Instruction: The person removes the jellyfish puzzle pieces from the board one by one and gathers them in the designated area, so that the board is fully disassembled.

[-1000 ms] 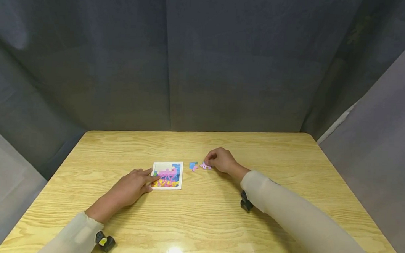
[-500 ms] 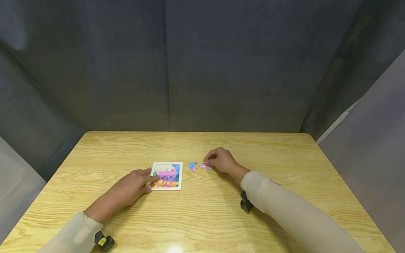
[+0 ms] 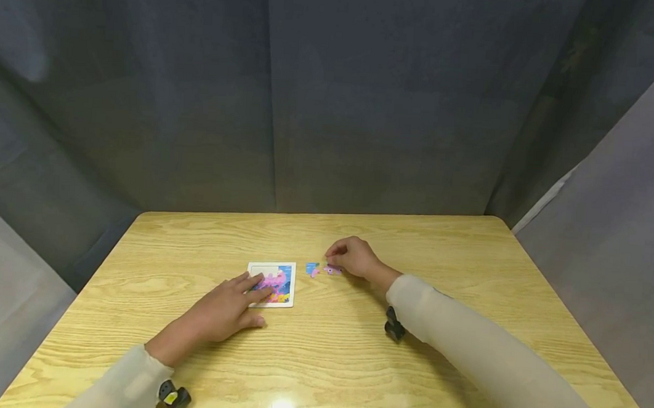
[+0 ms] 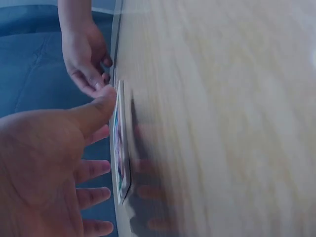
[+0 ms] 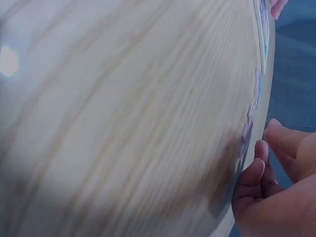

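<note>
Two hands. Left hand (image 3: 224, 309): fingers spread over one puzzle frame (image 3: 292, 288), hiding part of its left side; contact unclear. Right hand (image 3: 354, 258): fingers bent at a pink piece (image 3: 331, 270), partly covering it; pinching or not, cannot tell. Two loose pieces visible; the other, a blue-and-pink piece (image 3: 310, 268), lies between frame and right hand. One wood-grain table (image 3: 319, 351); dark curtain (image 3: 199, 99) behind.

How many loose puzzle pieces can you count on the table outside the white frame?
2 visible: a blue-and-pink piece just right of the white frame, and a pinkish piece farther right, by the right hand. That hand may hide more.
</note>
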A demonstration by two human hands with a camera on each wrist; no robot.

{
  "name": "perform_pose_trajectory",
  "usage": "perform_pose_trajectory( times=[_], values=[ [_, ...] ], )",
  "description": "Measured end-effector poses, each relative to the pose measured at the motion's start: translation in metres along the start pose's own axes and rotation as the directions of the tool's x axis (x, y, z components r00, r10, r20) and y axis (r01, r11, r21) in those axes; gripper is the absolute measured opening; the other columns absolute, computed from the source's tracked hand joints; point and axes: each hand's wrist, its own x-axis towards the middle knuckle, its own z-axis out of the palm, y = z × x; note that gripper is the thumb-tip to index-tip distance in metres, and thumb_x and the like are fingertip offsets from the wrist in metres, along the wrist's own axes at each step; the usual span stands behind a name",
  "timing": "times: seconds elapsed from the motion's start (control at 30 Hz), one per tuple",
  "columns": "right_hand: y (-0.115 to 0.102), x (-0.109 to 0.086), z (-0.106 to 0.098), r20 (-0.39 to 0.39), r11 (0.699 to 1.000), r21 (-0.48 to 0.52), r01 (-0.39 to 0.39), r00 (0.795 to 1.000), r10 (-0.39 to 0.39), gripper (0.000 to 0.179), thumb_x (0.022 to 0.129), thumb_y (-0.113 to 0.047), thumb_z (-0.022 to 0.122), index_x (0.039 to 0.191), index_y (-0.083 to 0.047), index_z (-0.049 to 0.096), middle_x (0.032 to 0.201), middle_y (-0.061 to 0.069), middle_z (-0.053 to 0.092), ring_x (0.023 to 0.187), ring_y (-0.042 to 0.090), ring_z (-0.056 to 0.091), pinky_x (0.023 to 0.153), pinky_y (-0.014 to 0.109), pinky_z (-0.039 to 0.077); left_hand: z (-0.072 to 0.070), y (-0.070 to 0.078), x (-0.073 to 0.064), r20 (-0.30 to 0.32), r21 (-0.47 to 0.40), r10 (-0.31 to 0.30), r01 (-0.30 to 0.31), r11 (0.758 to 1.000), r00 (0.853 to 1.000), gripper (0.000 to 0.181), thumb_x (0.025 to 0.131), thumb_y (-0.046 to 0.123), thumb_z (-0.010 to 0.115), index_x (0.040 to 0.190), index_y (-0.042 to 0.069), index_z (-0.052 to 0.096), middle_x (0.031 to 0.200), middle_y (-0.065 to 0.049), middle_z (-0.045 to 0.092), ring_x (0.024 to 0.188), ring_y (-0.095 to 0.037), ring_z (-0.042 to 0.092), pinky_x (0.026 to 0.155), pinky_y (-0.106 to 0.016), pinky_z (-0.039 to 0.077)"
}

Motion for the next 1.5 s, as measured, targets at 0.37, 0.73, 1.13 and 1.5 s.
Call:
perform_pose_trajectory(
  times=[0.37,0.73,1.13,1.5],
  values=[
    [-0.019,0.004,0.018,0.025,0.998,0.053,0.035,0.999,-0.036,0.012,0.096,-0.014,0.075,0.106,-0.007,0.079,0.094,0.001,0.073,0.081,0.015,0.060,0.073,0.028,0.051,0.004,0.009,0.000,0.066,0.028,0.043,-0.045,0.999,0.997,0.077,0.100,0.060,0.057,0.162,0.022,0.034,0.171,-0.012,0.021,0.154,-0.047,0.022,0.114,-0.073,0.028],
    [-0.035,0.008,0.034,0.062,0.995,0.057,0.081,0.994,-0.085,0.012,0.097,-0.015,0.074,0.105,-0.007,0.079,0.088,0.005,0.073,0.075,0.018,0.065,0.066,0.026,0.052,0.005,0.009,-0.003,0.091,-0.001,0.048,-0.048,0.999,0.995,0.075,0.100,0.059,0.057,0.162,0.023,0.035,0.172,-0.010,0.018,0.155,-0.047,0.019,0.113,-0.075,0.027],
    [-0.050,0.008,0.050,0.077,0.995,0.058,0.084,0.993,-0.089,0.011,0.096,-0.016,0.076,0.104,-0.009,0.079,0.095,-0.001,0.072,0.087,0.014,0.058,0.080,0.031,0.052,0.000,0.013,-0.002,0.118,-0.002,0.044,-0.044,0.999,0.992,0.072,0.102,0.053,0.059,0.162,0.022,0.035,0.171,-0.011,0.020,0.154,-0.047,0.021,0.112,-0.074,0.031],
    [-0.058,0.009,0.062,0.142,0.994,0.038,0.103,0.984,-0.108,0.014,0.096,-0.014,0.075,0.109,-0.008,0.079,0.095,-0.001,0.070,0.090,0.015,0.058,0.085,0.033,0.050,0.001,0.010,-0.002,0.119,0.005,0.053,-0.054,0.999,0.991,0.071,0.102,0.050,0.060,0.162,0.021,0.037,0.171,-0.012,0.021,0.153,-0.048,0.023,0.108,-0.077,0.034]
  ],
)
